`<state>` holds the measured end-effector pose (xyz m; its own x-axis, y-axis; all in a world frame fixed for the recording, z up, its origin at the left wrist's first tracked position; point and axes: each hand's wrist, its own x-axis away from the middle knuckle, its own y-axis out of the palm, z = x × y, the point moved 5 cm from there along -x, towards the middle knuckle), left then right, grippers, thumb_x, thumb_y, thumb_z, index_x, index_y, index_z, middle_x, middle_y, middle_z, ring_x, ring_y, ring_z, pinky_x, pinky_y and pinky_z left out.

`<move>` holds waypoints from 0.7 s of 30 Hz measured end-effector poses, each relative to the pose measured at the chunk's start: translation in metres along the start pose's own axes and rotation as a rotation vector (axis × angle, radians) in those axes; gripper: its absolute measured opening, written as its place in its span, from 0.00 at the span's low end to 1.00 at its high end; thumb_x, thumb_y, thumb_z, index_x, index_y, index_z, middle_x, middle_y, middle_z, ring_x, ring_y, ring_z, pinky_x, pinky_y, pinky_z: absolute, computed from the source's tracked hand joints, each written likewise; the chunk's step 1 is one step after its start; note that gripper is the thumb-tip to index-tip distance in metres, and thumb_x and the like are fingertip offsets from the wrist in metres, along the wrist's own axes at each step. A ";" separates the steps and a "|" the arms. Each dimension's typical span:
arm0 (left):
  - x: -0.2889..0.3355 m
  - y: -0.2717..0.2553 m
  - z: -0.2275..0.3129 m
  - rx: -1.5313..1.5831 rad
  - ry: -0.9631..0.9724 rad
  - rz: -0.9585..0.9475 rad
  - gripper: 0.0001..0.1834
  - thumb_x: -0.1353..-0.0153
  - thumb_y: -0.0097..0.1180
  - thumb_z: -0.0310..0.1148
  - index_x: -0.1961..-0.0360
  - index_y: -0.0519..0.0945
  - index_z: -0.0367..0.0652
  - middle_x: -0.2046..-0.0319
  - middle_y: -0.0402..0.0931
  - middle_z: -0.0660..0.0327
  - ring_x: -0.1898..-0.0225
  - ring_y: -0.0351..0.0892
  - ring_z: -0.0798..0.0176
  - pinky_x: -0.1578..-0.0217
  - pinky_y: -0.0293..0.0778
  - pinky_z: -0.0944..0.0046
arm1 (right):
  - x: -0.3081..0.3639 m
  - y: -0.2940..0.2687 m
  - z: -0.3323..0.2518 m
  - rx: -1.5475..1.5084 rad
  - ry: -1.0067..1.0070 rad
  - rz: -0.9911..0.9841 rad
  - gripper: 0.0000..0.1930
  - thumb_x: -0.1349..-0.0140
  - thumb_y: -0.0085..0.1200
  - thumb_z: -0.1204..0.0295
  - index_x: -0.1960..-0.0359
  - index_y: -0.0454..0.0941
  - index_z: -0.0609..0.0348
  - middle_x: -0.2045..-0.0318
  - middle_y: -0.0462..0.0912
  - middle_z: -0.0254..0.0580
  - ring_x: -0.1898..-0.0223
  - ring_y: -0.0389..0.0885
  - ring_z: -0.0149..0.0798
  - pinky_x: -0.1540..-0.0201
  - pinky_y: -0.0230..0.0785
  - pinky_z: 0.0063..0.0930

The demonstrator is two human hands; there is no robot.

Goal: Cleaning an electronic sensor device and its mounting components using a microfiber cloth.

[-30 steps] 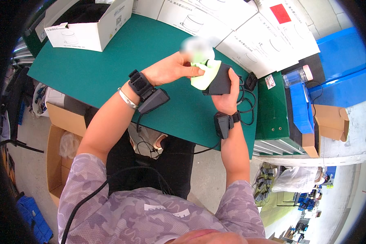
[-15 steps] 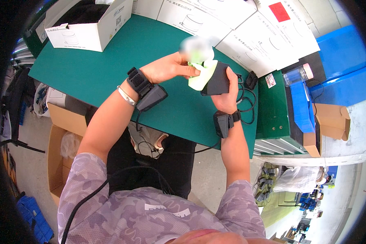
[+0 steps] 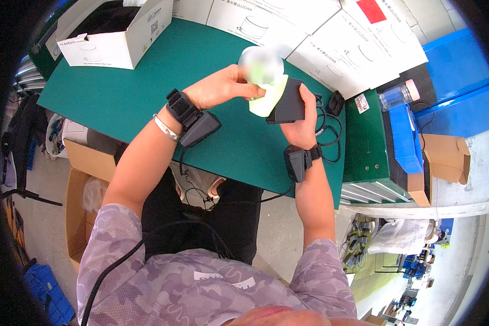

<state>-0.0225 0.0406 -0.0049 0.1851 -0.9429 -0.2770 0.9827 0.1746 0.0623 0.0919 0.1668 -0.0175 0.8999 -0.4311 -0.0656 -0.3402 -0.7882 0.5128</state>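
My left hand [image 3: 234, 87] pinches a yellow-green cloth [image 3: 269, 98] between thumb and fingers. The cloth lies against the left side of a black box-shaped block [image 3: 289, 101]. Around that block's right side wraps my right hand [image 3: 304, 117], its thumb along the edge and its other fingers mostly hidden beneath. Both hands are above the green tabletop [image 3: 141, 103]. A blurred, whitish round patch covers the area just beyond my left fingertips, so what is there cannot be made out. A black cable [image 3: 334, 146] with a connector [image 3: 336, 103] lies on the table right of my right hand.
White cartons [image 3: 331, 54] line the table's far side. An open white box with black lining [image 3: 106, 46] stands far left. To the right are blue bins [image 3: 405, 138], a clear jar [image 3: 395, 98] and a brown carton [image 3: 445, 157]. Another open carton [image 3: 79, 217] sits on the floor at left.
Both hands have shifted slightly away from me and to the left with the block. The cloth has changed its folds and now covers a little less of the block's left side.
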 end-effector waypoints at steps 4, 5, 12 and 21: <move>0.000 -0.001 -0.001 0.013 0.017 -0.024 0.19 0.40 0.56 0.36 0.50 0.75 0.38 0.58 0.78 0.64 0.57 0.74 0.72 0.51 0.69 0.67 | 0.001 0.002 0.000 0.003 -0.008 -0.013 0.20 0.35 0.41 0.57 0.54 0.74 0.62 0.57 0.79 0.40 0.56 0.78 0.35 0.50 0.68 0.31; 0.000 -0.002 -0.001 -0.006 0.010 -0.039 0.19 0.40 0.56 0.36 0.50 0.75 0.38 0.58 0.78 0.64 0.57 0.74 0.72 0.51 0.69 0.68 | 0.000 0.002 0.000 0.002 -0.009 -0.013 0.20 0.35 0.41 0.57 0.54 0.74 0.62 0.57 0.79 0.40 0.56 0.78 0.35 0.50 0.68 0.31; -0.002 -0.002 -0.003 -0.067 0.035 -0.099 0.19 0.41 0.57 0.35 0.50 0.74 0.37 0.60 0.78 0.64 0.59 0.73 0.73 0.53 0.70 0.68 | 0.002 0.005 -0.006 0.020 -0.007 -0.063 0.18 0.35 0.43 0.59 0.56 0.74 0.62 0.58 0.80 0.41 0.56 0.78 0.36 0.51 0.68 0.32; -0.004 -0.023 -0.011 0.183 0.011 0.209 0.18 0.37 0.54 0.38 0.50 0.73 0.39 0.57 0.76 0.65 0.57 0.75 0.71 0.52 0.70 0.68 | 0.009 -0.003 -0.014 -0.044 -0.036 -0.092 0.20 0.39 0.47 0.61 0.51 0.71 0.63 0.58 0.79 0.43 0.58 0.78 0.37 0.52 0.70 0.31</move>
<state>-0.0456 0.0437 -0.0162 0.3845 -0.8885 -0.2506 0.9052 0.3095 0.2914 0.1047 0.1716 -0.0074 0.9161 -0.3742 -0.1440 -0.2441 -0.8054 0.5401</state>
